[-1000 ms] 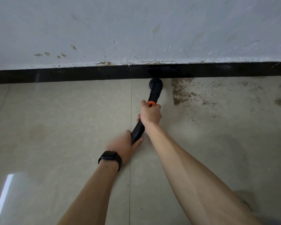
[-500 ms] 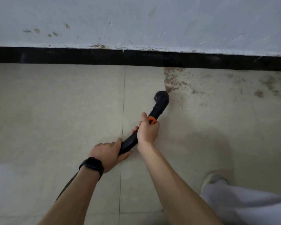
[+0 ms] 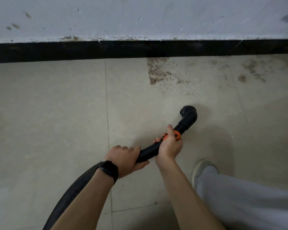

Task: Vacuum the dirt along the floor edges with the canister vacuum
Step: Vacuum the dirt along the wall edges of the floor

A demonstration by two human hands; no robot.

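Holding the brush nozzle (image 3: 189,113) low over the floor (image 3: 48,113), a little toward four o'clock of centre, well apart from the dirt patch (image 3: 156,70) lying at eleven o'clock from it against the black skirting (image 3: 56,52); touching the tile or hovering just above, not telling from here. Wrapping the right grip (image 3: 170,145) round the wand (image 3: 148,151) at the orange collar (image 3: 177,136), thumb pointing up toward the nozzle. Closing the left grip (image 3: 126,159), wearing a dark watch (image 3: 109,170), round the same black tube just behind, at eight o'clock from the right. Trailing the ribbed hose (image 3: 70,193) away to seven o'clock under the left forearm. Risking, as a judgement, leaving the edge dirty by sweeping too far out from the skirting and missing the patch and the thinner scatter (image 3: 251,68) at two o'clock. Risking also spreading grit along the tile by coming in with the brush tilted, or pulling the hose taut and jerking the nozzle off line, with the shoe (image 3: 200,168) standing near at five o'clock
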